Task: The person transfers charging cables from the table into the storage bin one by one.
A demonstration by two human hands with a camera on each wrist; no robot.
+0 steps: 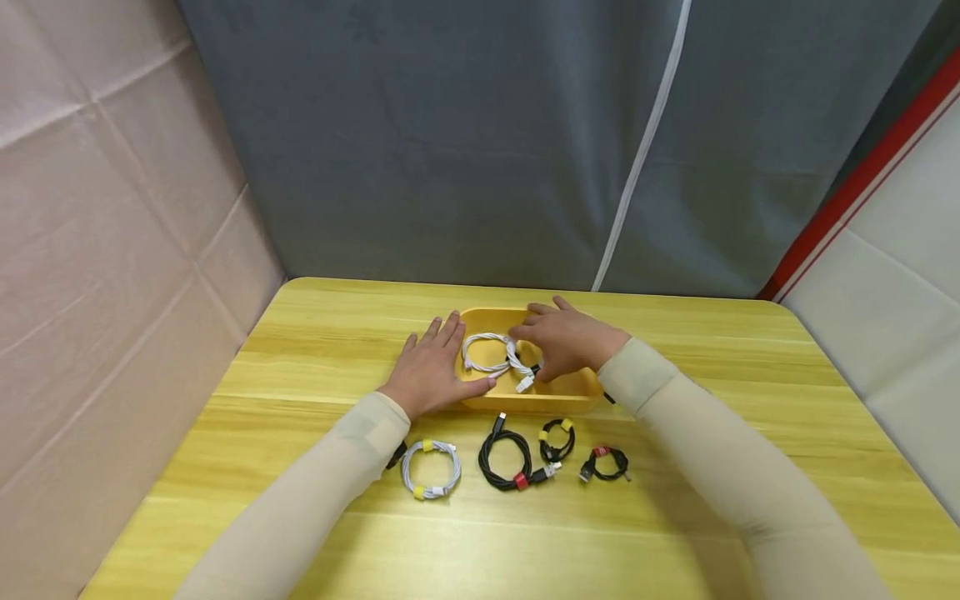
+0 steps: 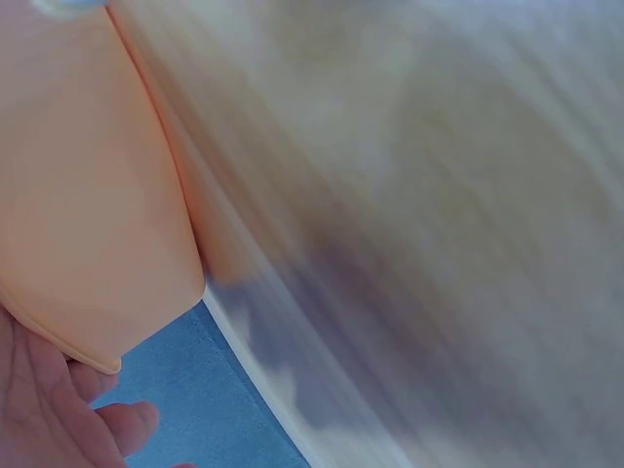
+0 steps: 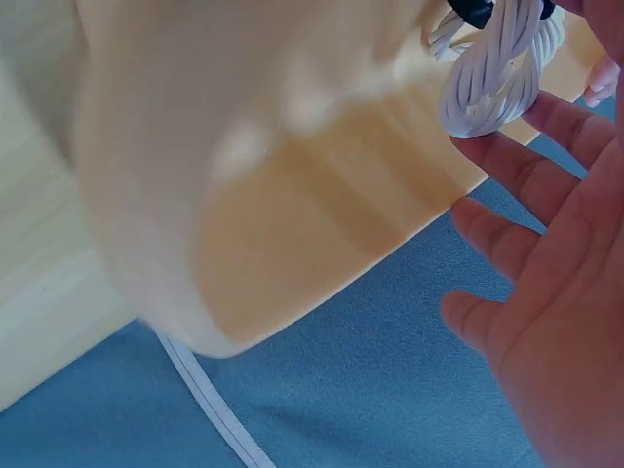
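Sleeved forearms filled the near edge of the head view, both cut off at the frame bottom. Wooden table (image 1: 300,533) ran from near to far, its far edge meeting a grey curtain (image 1: 450,150).

Yellow tray (image 1: 525,402) sat at table centre, long axis left to right; its right end was hidden under the right hand, and the near wall masked part of its floor. In the left wrist view the tray (image 2: 78,195) showed only as a blurred orange wall; in the right wrist view (image 3: 292,224) it was smeared too.

Left hand (image 1: 431,371) lay flat on the table against the tray's left end, fingers straight and slightly spread, thumb along the near rim. Right hand (image 1: 566,340) hovered over the tray's right half, fingers loosely curved and together, tips at the white cable; whether they pinched it could not be told. The right wrist view showed its fingers (image 3: 507,166) extended beside the coil.

White cable (image 1: 495,357) lay coiled inside the tray, loops side by side along the tray's length, plug end toward the near right.

On the table near the tray, left to right: white coil with yellow ties (image 1: 430,469), large black coil with red tie (image 1: 506,460), small black coil with yellow ties (image 1: 557,440), smallest black coil with red tie (image 1: 606,463).
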